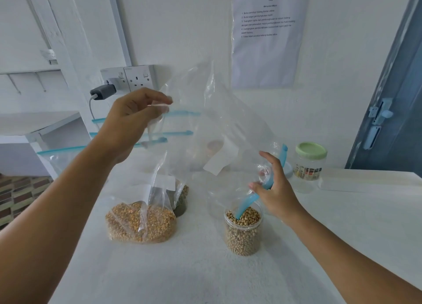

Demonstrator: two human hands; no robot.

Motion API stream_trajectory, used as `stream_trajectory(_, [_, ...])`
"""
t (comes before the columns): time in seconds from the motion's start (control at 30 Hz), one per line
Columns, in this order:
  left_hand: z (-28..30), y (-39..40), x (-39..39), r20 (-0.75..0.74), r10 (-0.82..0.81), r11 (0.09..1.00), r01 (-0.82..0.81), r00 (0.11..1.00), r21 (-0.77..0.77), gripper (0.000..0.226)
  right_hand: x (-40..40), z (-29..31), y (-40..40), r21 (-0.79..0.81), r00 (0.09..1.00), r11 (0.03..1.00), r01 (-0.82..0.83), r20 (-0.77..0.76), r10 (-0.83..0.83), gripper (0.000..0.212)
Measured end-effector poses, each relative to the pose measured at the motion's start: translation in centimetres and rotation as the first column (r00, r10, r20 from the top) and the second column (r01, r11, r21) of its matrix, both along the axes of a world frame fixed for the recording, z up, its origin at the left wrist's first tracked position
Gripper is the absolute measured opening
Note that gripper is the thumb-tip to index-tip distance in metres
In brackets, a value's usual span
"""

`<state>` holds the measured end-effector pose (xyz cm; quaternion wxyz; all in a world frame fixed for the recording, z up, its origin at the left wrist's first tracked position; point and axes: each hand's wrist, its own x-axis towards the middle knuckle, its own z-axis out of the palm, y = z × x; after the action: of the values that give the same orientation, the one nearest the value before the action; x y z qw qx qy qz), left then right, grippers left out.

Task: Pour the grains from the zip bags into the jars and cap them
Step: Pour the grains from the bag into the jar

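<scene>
A clear zip bag (219, 121) hangs upside down over an open jar (243, 233) filled with pale beans; the bag looks empty. My left hand (134, 118) pinches the bag's bottom corner high up. My right hand (274, 187) grips the bag's blue zip mouth just above the jar's rim, and the blue strip dips into the beans. A zip bag of yellow grains (139, 223) lies on the table to the left. Behind it stands a bag of dark grains (182, 201), partly hidden.
A capped jar with a green lid (310, 162) stands at the back right on the white table (342, 223). More zip bags (68, 150) with blue strips lean at the back left. A wall socket with a charger (102, 91) sits behind; a door is at the right.
</scene>
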<state>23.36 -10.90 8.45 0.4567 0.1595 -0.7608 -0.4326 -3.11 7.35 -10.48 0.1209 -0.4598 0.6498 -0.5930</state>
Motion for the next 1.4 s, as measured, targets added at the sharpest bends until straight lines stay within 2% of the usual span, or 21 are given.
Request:
stream_trajectory(0.1, [-0.4, -0.3, 1.4, -0.017, -0.097, 0.975, 0.099, 0.995, 0.197, 0.040, -0.2, -0.1, 0.3, 0.020, 0.999, 0.999, 0.037, 0.033, -0.037, 0.077])
stream_trajectory(0.2, [-0.8, -1.1, 2.5, 0.026, -0.045, 0.962, 0.037, 0.999, 0.272, 0.038, -0.1, -0.1, 0.3, 0.039, 0.996, 0.998, 0.039, 0.078, -0.042, 0.078])
stream_trajectory(0.27, [-1.1, -1.5, 3.2, 0.123, -0.027, 0.972, -0.003, 0.992, 0.234, 0.033, -0.1, -0.1, 0.3, 0.044, 0.996, 0.999, 0.027, 0.088, -0.031, 0.078])
stream_trajectory(0.33, [-1.3, -1.6, 3.7, 0.269, -0.006, 0.992, -0.029, 0.963, 0.126, 0.024, 0.0, 0.0, 0.3, 0.049, 0.996, 0.999, 0.019, 0.091, -0.024, 0.078])
stream_trajectory(0.4, [-1.4, -1.5, 3.9, 0.339, 0.019, 0.997, -0.043, 0.941, 0.063, 0.019, 0.0, 0.1, 0.3, 0.053, 0.995, 0.998, 0.019, 0.098, -0.025, 0.078])
stream_trajectory(0.5, [-1.1, -1.1, 4.0, 0.320, 0.014, 0.996, -0.041, 0.947, 0.077, 0.009, 0.1, 0.3, 0.3, 0.055, 0.994, 0.998, 0.030, 0.105, -0.036, 0.078])
stream_trajectory(0.63, [-0.8, -0.6, 3.9, 0.350, 0.056, 0.998, -0.061, 0.935, 0.004, 0.014, 0.1, 0.3, 0.4, 0.060, 0.993, 0.998, 0.029, 0.114, -0.035, 0.077])
stream_trajectory(0.8, [-0.7, -0.6, 3.3, 0.251, 0.158, 0.987, -0.157, 0.955, -0.026, 0.017, 0.1, 0.3, 0.5, 0.076, 0.995, 0.997, 0.022, 0.099, -0.029, 0.077])
stream_trajectory(1.13, [-1.3, -0.2, 2.3, 0.114, 0.229, 0.970, -0.237, 0.967, 0.061, 0.016, 0.2, 0.0, 0.6, 0.063, 0.995, 0.998, 0.020, 0.100, -0.026, 0.076])
stream_trajectory(1.4, [-1.4, -0.4, 2.8, 0.148, 0.223, 0.974, -0.225, 0.963, -0.003, 0.022, 0.1, -0.2, 0.8, 0.074, 0.994, 0.996, 0.049, 0.095, -0.056, 0.076])
